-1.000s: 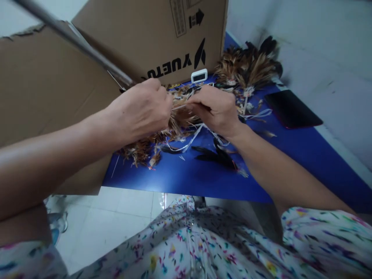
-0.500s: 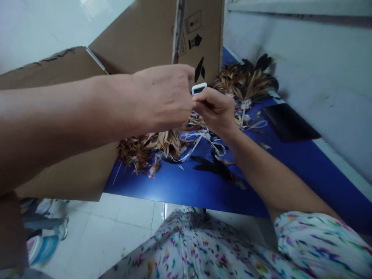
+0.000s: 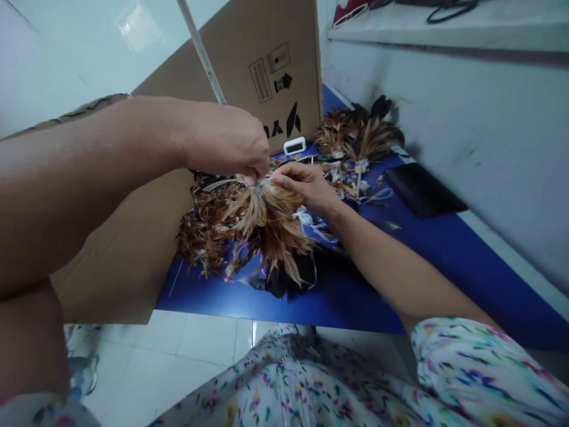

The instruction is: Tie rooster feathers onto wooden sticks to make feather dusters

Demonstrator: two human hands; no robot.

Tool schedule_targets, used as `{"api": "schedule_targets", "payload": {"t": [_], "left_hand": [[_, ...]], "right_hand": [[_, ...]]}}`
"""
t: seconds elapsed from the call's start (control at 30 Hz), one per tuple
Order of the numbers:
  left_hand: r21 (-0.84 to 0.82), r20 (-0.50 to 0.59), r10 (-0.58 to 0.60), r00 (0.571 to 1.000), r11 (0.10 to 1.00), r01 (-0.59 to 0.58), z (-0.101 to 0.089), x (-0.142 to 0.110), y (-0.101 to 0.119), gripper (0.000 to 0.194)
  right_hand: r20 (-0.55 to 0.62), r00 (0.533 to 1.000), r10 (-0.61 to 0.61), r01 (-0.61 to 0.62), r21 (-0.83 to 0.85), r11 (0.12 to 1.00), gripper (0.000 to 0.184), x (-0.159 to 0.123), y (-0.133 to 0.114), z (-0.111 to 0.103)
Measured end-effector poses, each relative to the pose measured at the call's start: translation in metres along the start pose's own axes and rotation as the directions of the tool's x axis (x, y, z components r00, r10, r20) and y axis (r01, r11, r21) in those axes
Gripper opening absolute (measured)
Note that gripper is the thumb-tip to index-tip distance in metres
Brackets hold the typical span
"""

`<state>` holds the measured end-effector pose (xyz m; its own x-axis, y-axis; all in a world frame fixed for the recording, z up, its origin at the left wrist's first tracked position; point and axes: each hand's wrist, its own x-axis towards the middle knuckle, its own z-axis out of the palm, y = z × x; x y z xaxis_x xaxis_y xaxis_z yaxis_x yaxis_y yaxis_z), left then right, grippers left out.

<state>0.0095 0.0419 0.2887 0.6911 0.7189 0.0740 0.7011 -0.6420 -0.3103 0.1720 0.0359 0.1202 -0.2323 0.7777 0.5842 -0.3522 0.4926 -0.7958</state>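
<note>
Here, in the head view: my left hand, left of centre, fingertips pinched at the top of a brown feather bundle. My right hand, just beside it, gripped the same top between thumb and forefinger. The bundle was at mid-frame, tips fanned downward. Also noted: a cardboard box, top centre; a small white-framed device, before it; a flat black slab, right; the blue table, beneath.
</note>
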Motion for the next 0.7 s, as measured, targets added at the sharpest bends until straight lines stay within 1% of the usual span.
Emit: {"api": "schedule_targets", "payload": {"t": [0.03, 0.07, 0.1, 0.13, 0.17, 0.2, 0.23, 0.27, 0.3, 0.33, 0.37, 0.4, 0.43, 0.47, 0.5, 0.53, 0.57, 0.6, 0.63, 0.67, 0.7], "left_hand": [[-0.025, 0.141, 0.058, 0.988, 0.998, -0.055, -0.012, 0.005, 0.004, 0.047], [-0.056, 0.285, 0.131, 0.949, 0.991, -0.120, -0.023, 0.009, 0.009, 0.048], [-0.078, 0.370, 0.195, 0.908, 0.981, -0.179, -0.031, 0.011, 0.015, 0.051], [-0.096, 0.457, 0.255, 0.852, 0.967, -0.238, -0.035, 0.011, 0.021, 0.051], [-0.120, 0.515, 0.300, 0.803, 0.953, -0.280, -0.036, 0.010, 0.024, 0.050], [-0.160, 0.518, 0.311, 0.797, 0.950, -0.267, -0.033, 0.009, 0.026, 0.048], [-0.207, 0.490, 0.288, 0.823, 0.955, -0.212, -0.028, 0.006, 0.025, 0.046], [-0.249, 0.441, 0.234, 0.866, 0.959, -0.132, -0.021, 0.003, 0.022, 0.044], [-0.292, 0.349, 0.136, 0.927, 0.956, -0.030, -0.013, 0.000, 0.018, 0.043], [-0.326, 0.252, 0.031, 0.967, 0.944, 0.054, -0.006, -0.003, 0.013, 0.042], [-0.349, 0.182, -0.055, 0.982, 0.930, 0.117, -0.001, -0.006, 0.010, 0.040], [-0.363, 0.143, -0.112, 0.983, 0.918, 0.157, 0.002, -0.008, 0.009, 0.037], [-0.372, 0.129, -0.138, 0.982, 0.911, 0.176, 0.002, -0.010, 0.010, 0.034], [-0.372, 0.141, -0.133, 0.981, 0.911, 0.177, 0.001, -0.011, 0.014, 0.031], [-0.365, 0.193, -0.091, 0.977, 0.918, 0.158, -0.002, -0.012, 0.019, 0.027], [-0.350, 0.286, -0.010, 0.958, 0.930, 0.114, -0.005, -0.012, 0.025, 0.021], [-0.343, 0.387, 0.098, 0.917, 0.938, 0.044, -0.008, -0.013, 0.030, 0.016], [-0.359, 0.436, 0.177, 0.882, 0.933, -0.011, -0.008, -0.013, 0.033, 0.014], [-0.374, 0.433, 0.203, 0.878, 0.927, -0.030, -0.007, -0.013, 0.033, 0.015], [-0.386, 0.379, 0.169, 0.910, 0.923, -0.010, -0.005, -0.013, 0.031, 0.023], [-0.393, 0.250, 0.077, 0.965, 0.919, 0.028, -0.001, -0.014, 0.027, 0.032]], "right_hand": [[-0.002, 1.000, 0.006, -0.006, 0.020, 1.000, 0.040, 0.000, 0.002, 0.001], [-0.003, 1.000, 0.011, -0.011, 0.038, 0.999, 0.039, -0.001, 0.005, 0.002], [0.000, 1.000, 0.014, -0.014, 0.056, 0.998, 0.038, -0.001, 0.008, 0.004], [0.007, 1.000, 0.019, -0.019, 0.073, 0.997, 0.037, -0.002, 0.011, 0.005], [0.018, 1.000, 0.026, -0.027, 0.087, 0.996, 0.036, -0.002, 0.014, 0.006], [0.033, 0.999, 0.033, -0.037, 0.101, 0.994, 0.035, -0.003, 0.017, 0.007], [0.050, 0.998, 0.039, -0.045, 0.115, 0.992, 0.034, -0.004, 0.019, 0.009], [0.066, 0.997, 0.044, -0.052, 0.129, 0.990, 0.034, -0.004, 0.020, 0.010], [0.079, 0.996, 0.051, -0.062, 0.140, 0.988, 0.034, -0.005, 0.021, 0.012], [0.091, 0.994, 0.059, -0.072, 0.148, 0.986, 0.036, -0.006, 0.022, 0.013], [0.102, 0.993, 0.066, -0.082, 0.154, 0.985, 0.037, -0.007, 0.023, 0.015], [0.111, 0.991, 0.073, -0.090, 0.160, 0.983, 0.039, -0.007, 0.023, 0.016], [0.118, 0.990, 0.082, -0.101, 0.162, 0.982, 0.041, -0.008, 0.024, 0.017], [0.121, 0.989, 0.091, -0.109, 0.159, 0.981, 0.042, -0.009, 0.024, 0.018], [0.120, 0.988, 0.098, -0.115, 0.152, 0.982, 0.044, -0.009, 0.025, 0.019], [0.113, 0.988, 0.104, -0.120, 0.145, 0.982, 0.044, -0.009, 0.026, 0.020], [0.109, 0.987, 0.114, -0.128, 0.136, 0.982, 0.045, -0.010, 0.026, 0.021], [0.110, 0.986, 0.124, -0.138, 0.128, 0.982, 0.045, -0.010, 0.027, 0.022], [0.117, 0.984, 0.132, -0.146, 0.128, 0.981, 0.045, -0.011, 0.027, 0.023], [0.128, 0.982, 0.136, -0.153, 0.138, 0.978, 0.045, -0.012, 0.028, 0.024], [0.145, 0.980, 0.139, -0.162, 0.157, 0.974, 0.044, -0.014, 0.029, 0.025]]}}
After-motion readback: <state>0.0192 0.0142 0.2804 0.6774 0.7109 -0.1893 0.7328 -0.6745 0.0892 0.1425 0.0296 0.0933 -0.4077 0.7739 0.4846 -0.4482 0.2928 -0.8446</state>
